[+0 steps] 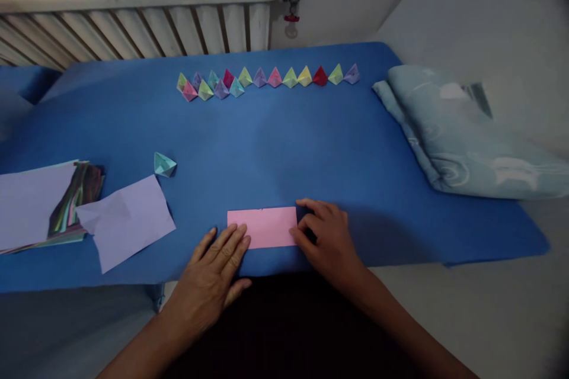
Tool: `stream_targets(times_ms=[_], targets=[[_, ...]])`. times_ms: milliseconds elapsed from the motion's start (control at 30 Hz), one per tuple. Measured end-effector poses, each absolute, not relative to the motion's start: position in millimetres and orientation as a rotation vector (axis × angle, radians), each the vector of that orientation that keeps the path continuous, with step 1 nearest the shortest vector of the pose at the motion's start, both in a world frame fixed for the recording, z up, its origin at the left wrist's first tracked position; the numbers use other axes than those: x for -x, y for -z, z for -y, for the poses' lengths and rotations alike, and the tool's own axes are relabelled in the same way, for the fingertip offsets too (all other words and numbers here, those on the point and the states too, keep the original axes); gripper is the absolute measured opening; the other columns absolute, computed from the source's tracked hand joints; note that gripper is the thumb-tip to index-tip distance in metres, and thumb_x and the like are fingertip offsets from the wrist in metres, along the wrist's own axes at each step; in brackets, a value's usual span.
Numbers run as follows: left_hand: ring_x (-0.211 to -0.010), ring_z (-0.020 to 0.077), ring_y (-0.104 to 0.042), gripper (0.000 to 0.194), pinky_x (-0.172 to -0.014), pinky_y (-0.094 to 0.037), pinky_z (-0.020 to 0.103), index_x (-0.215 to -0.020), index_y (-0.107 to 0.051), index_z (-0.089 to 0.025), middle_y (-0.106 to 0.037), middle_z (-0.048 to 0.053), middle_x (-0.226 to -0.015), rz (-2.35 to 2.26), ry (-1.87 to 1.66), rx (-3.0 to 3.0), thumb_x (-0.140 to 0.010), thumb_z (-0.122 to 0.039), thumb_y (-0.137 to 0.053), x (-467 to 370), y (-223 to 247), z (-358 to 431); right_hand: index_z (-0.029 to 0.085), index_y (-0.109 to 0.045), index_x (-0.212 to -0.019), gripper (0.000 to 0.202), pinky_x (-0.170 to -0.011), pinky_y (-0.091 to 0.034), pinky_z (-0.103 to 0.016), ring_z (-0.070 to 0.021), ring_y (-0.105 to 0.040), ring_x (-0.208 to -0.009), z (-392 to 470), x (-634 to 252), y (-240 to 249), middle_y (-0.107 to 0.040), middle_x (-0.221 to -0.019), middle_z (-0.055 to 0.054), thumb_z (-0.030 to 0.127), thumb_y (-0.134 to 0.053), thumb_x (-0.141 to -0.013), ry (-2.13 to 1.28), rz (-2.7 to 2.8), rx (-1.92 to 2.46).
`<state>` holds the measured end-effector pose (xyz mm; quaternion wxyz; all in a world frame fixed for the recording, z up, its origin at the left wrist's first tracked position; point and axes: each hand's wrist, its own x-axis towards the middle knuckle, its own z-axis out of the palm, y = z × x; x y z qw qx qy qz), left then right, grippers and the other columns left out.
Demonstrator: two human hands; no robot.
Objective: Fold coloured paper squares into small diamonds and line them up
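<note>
A pink paper rectangle (271, 227) lies flat on the blue surface (306, 154), close to its front edge. My left hand (213, 275) rests with its fingers spread, the fingertips on the paper's left end. At the opposite end is my right hand (326, 235), its fingers curled and apart, with the thumb tip touching the right edge of the paper. Left of my left hand lies a loose lilac sheet (133, 222) with one creased corner. A folded teal paper piece (164, 164) sits just above that sheet.
Several small folded paper pieces in mixed colours (275, 77) line the far side. A stack of coloured paper (33, 204) lies at the left. Folded light-teal fabric (466, 142) covers the right end. Behind stand a radiator (178, 26) and a red-handled valve (291, 18).
</note>
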<state>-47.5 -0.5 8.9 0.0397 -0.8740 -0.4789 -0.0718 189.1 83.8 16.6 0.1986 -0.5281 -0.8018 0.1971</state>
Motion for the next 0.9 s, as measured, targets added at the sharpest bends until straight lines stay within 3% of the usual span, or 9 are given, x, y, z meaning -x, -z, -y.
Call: stream_targets(times_ms=[100, 200, 267, 433, 533, 633, 767, 900], targets=[[-0.126, 0.0275, -0.049, 0.047, -0.105, -0.035, 0.048, -0.136, -0.044, -0.012, -0.053, 0.014, -0.136, 1.538, 0.341, 2.626, -0.095, -0.035, -0.044, 44.3, -9.8, 1.9, 0.018, -0.063, -0.086, 0.007, -0.088, -0.038, -0.043, -0.0278, -0.054, -0.108, -90.4, -187.0, -22.0, -0.062, -0.12, -0.01, 0.02, -0.058, -0.081, -0.571, 2.308, 1.445], [-0.119, 0.0279, -0.055, 0.037, -0.099, -0.042, 0.047, -0.127, -0.053, -0.013, -0.061, 0.014, -0.127, 1.602, 0.511, 2.586, -0.093, -0.028, -0.049, 39.9, -10.9, 0.6, 0.016, -0.059, -0.114, 0.036, -0.087, -0.04, -0.043, -0.0283, -0.056, -0.104, -100.8, -181.6, -31.2, -0.064, -0.117, -0.011, 0.021, -0.06, -0.079, -0.611, 2.442, 1.434], [-0.116, 0.028, -0.056, 0.033, -0.096, -0.044, 0.047, -0.122, -0.056, -0.014, -0.063, 0.014, -0.123, 1.632, 0.574, 2.577, -0.092, -0.025, -0.051, 38.3, -11.6, -0.2, 0.015, -0.056, -0.123, 0.044, -0.088, -0.04, -0.041, -0.028, -0.057, -0.103, -107.7, -176.9, -38.7, -0.065, -0.115, -0.012, 0.02, -0.059, -0.079, -0.649, 2.516, 1.453], [-0.115, 0.0283, -0.056, 0.033, -0.094, -0.046, 0.048, -0.124, -0.054, -0.013, -0.062, 0.015, -0.124, 1.651, 0.594, 2.596, -0.091, -0.022, -0.052, 39.0, -11.8, -0.2, 0.011, -0.062, -0.111, 0.034, -0.088, -0.039, -0.035, -0.0251, -0.058, -0.101, -119.4, -169.2, -55.0, -0.067, -0.107, -0.012, 0.014, -0.056, -0.077, -0.801, 2.588, 1.482], [-0.114, 0.0284, -0.056, 0.03, -0.093, -0.045, 0.049, -0.119, -0.057, -0.013, -0.062, 0.015, -0.123, 1.657, 0.627, 2.59, -0.09, -0.02, -0.054, 39.8, -12.8, -2.6, 0.016, -0.062, -0.104, 0.029, -0.072, -0.041, -0.028, -0.0183, -0.059, -0.079, -122.3, -170.4, -58.3, -0.067, -0.086, -0.005, 0.013, -0.053, -0.077, -1.025, 2.511, 1.465], [-0.11, 0.0285, -0.057, 0.026, -0.091, -0.045, 0.048, -0.113, -0.058, -0.012, -0.064, 0.015, -0.119, 1.67, 0.717, 2.539, -0.088, -0.017, -0.057, 37.5, -16.8, -7.5, 0.021, -0.059, -0.107, 0.032, -0.059, -0.037, -0.024, -0.0128, -0.052, -0.06, -121.2, -173.5, -56.3, -0.057, -0.065, 0.003, 0.012, -0.051, -0.077, -1.238, 2.31, 1.477], [-0.106, 0.0269, -0.057, 0.028, -0.09, -0.045, 0.045, -0.114, -0.057, -0.012, -0.065, 0.014, -0.113, 1.621, 0.842, 2.532, -0.086, -0.014, -0.06, 28.6, -23.8, -12.9, 0.023, -0.057, -0.103, 0.027, -0.051, -0.035, -0.022, -0.0103, -0.046, -0.052, -111.3, -174.9, -46.9, -0.045, -0.058, 0.007, 0.017, -0.052, -0.077, -1.506, 1.856, 1.489], [-0.105, 0.0257, -0.057, 0.026, -0.089, -0.046, 0.043, -0.111, -0.058, -0.013, -0.067, 0.013, -0.11, 1.489, 0.89, 2.604, -0.084, -0.014, -0.061, 18.6, -25.2, -16.9, 0.023, -0.055, -0.086, 0.009, -0.046, -0.036, -0.021, -0.0091, -0.045, -0.047, -95.6, -169.5, -32.7, -0.046, -0.057, 0.008, 0.025, -0.052, -0.079, -1.696, 1.498, 1.356]])
